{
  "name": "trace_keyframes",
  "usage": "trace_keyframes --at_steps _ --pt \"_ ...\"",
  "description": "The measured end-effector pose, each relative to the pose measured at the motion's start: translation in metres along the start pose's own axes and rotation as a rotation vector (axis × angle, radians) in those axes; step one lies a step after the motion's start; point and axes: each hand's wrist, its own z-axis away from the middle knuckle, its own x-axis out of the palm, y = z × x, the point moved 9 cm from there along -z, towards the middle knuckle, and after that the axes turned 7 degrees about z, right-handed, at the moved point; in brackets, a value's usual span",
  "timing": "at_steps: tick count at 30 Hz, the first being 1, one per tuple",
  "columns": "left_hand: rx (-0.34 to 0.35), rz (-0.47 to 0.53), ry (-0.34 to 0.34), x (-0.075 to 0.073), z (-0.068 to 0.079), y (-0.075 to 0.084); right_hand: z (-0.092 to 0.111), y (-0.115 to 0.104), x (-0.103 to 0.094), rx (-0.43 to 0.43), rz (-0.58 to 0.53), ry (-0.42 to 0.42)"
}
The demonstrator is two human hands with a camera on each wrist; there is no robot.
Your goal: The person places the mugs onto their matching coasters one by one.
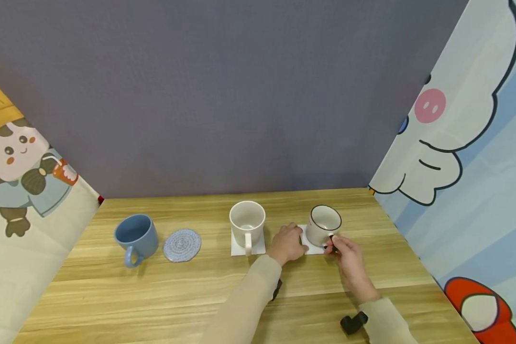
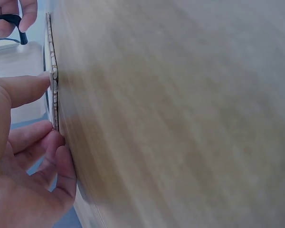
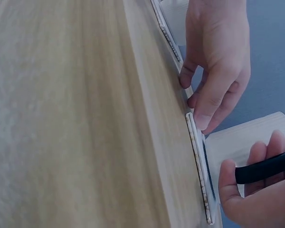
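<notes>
My right hand [image 1: 350,263] pinches the black handle [image 3: 266,167] of a white mug [image 1: 320,232] with a dark rim. The mug stands upright on a square white coaster [image 1: 311,248]. My left hand [image 1: 288,243] is at the coaster's left side, its thumb and fingertips at the edge. In the left wrist view, the left thumb [image 2: 31,89] and curled fingers meet the coaster's thin edge [image 2: 53,95]. The right wrist view shows the left thumb on the coaster's corner, with the coaster's layered edge [image 3: 199,171] low on the wood.
Left of my hands a plain white mug [image 1: 246,224] stands on another square white coaster [image 1: 237,249]. Farther left lie a round blue woven coaster [image 1: 182,245] and a blue mug [image 1: 139,236] beside it. A grey panel [image 1: 232,105] rises behind the wooden table [image 1: 163,301].
</notes>
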Motion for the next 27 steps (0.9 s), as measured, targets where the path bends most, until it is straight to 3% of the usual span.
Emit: trace_keyframes --at_steps 15,27 --pt "0.003 -0.009 0.022 -0.0037 0.0006 0.0015 0.0022 0.0004 0.0067 0.028 -0.004 0.015" --pt "0.008 -0.004 0.024 -0.0055 -0.0010 0.0031 0.0032 -0.0008 0.0076 0.084 0.068 0.036"
